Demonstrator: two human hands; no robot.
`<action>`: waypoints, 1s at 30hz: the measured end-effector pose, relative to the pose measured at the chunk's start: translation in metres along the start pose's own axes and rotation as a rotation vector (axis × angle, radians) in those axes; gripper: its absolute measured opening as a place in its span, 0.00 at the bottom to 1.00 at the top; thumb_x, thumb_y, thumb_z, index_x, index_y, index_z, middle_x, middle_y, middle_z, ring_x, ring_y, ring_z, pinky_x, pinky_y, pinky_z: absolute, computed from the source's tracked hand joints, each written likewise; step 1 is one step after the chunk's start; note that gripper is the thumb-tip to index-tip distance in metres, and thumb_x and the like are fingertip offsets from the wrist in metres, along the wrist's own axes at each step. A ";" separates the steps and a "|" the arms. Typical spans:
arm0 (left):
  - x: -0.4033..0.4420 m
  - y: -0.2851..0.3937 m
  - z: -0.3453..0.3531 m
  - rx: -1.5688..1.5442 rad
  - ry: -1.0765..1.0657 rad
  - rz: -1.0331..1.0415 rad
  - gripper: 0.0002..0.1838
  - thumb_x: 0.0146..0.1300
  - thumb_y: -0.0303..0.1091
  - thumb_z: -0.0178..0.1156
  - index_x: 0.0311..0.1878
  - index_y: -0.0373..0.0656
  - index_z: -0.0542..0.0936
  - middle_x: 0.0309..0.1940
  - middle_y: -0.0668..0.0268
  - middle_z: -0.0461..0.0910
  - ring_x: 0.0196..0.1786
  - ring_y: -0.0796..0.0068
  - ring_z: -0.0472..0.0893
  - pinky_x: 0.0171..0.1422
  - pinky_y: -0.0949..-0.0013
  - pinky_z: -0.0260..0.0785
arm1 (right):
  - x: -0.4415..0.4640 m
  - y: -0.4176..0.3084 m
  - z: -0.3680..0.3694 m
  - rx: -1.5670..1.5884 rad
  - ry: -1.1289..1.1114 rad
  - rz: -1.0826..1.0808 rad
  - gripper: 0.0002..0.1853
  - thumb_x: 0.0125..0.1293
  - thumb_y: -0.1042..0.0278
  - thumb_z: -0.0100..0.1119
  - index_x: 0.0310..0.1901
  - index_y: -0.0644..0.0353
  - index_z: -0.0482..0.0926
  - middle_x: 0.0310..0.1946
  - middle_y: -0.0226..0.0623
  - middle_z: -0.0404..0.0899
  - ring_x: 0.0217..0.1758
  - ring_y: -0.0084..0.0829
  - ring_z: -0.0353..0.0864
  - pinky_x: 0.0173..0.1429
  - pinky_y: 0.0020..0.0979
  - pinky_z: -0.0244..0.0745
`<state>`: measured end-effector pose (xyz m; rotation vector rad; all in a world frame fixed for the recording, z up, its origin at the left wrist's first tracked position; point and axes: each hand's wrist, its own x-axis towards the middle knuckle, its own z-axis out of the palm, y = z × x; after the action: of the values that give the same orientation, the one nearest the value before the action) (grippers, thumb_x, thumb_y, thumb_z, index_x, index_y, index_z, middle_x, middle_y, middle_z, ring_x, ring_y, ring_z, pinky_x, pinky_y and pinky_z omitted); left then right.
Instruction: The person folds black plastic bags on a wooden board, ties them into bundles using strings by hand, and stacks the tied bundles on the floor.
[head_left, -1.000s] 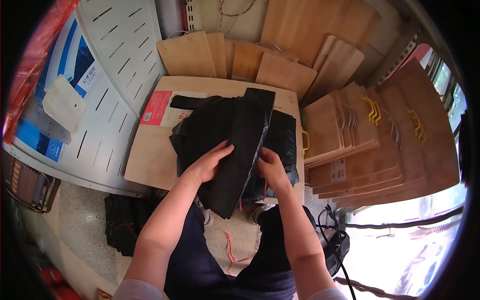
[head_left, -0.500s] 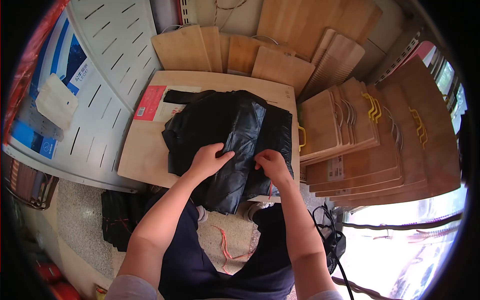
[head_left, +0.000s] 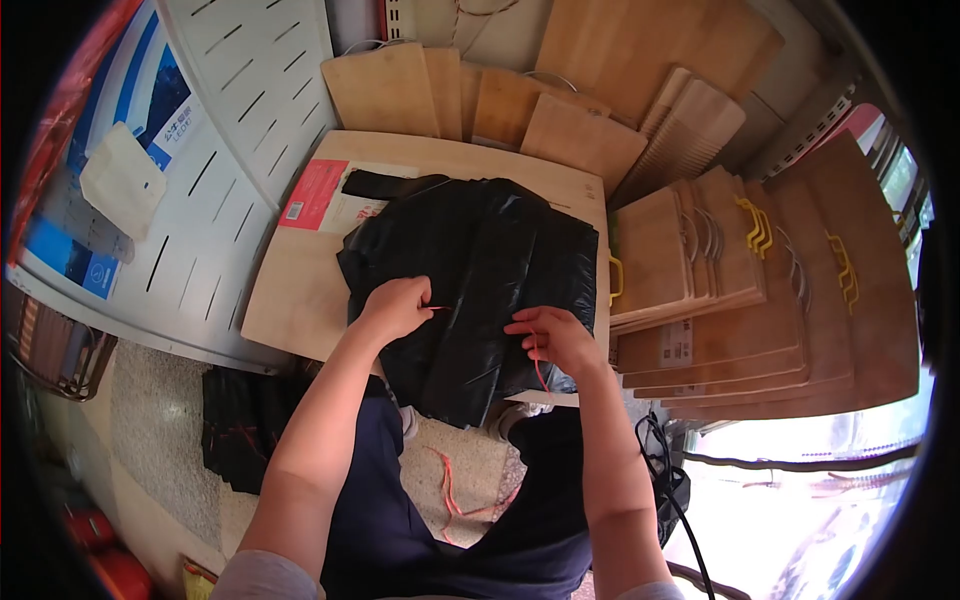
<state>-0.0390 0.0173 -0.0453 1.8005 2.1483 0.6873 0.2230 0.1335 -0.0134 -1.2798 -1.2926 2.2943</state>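
Observation:
Black plastic bags [head_left: 480,250] lie folded in a pile on a wooden board in front of me. My left hand [head_left: 400,307] is over the left part of the pile, fingers closed on the end of a thin red string [head_left: 438,308]. On the right, my right hand [head_left: 550,338] is above the pile, with a red string [head_left: 538,365] hanging from its fingers. Between the hands, the bag surface hides any string running beneath it.
The pile rests on a pale wooden board [head_left: 285,290] with a red and white label [head_left: 318,195]. Cutting boards [head_left: 650,250] stand at the right and back. A white perforated panel [head_left: 225,180] stands left. More black bags [head_left: 235,430] lie on the floor.
The upper bag's fold has been laid flat onto the pile. My left hand has moved left, away from the fold, and red string now shows at its fingertips. My hands are farther apart.

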 end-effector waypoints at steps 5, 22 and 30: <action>0.006 -0.004 -0.005 -0.056 -0.112 -0.081 0.08 0.57 0.33 0.64 0.32 0.39 0.79 0.26 0.57 0.80 0.34 0.58 0.82 0.39 0.60 0.72 | -0.005 -0.003 0.005 -0.172 0.014 -0.169 0.13 0.71 0.69 0.51 0.52 0.65 0.77 0.42 0.40 0.82 0.33 0.21 0.78 0.38 0.22 0.79; 0.009 0.085 0.000 -0.413 0.019 0.085 0.09 0.62 0.34 0.63 0.31 0.38 0.77 0.23 0.61 0.76 0.27 0.68 0.79 0.33 0.67 0.69 | 0.036 0.027 0.042 -0.203 0.048 -0.491 0.09 0.68 0.72 0.54 0.45 0.65 0.81 0.28 0.29 0.79 0.26 0.17 0.74 0.30 0.20 0.72; 0.028 0.093 0.015 -0.324 0.286 0.280 0.07 0.58 0.32 0.64 0.31 0.40 0.77 0.32 0.63 0.74 0.30 0.62 0.78 0.37 0.64 0.70 | 0.043 0.031 0.029 -0.117 -0.179 -0.475 0.08 0.70 0.67 0.55 0.41 0.63 0.79 0.30 0.26 0.77 0.32 0.18 0.75 0.40 0.21 0.72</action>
<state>0.0423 0.0585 -0.0079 1.9292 1.8143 1.3468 0.1813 0.1213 -0.0559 -0.7013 -1.6046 2.0469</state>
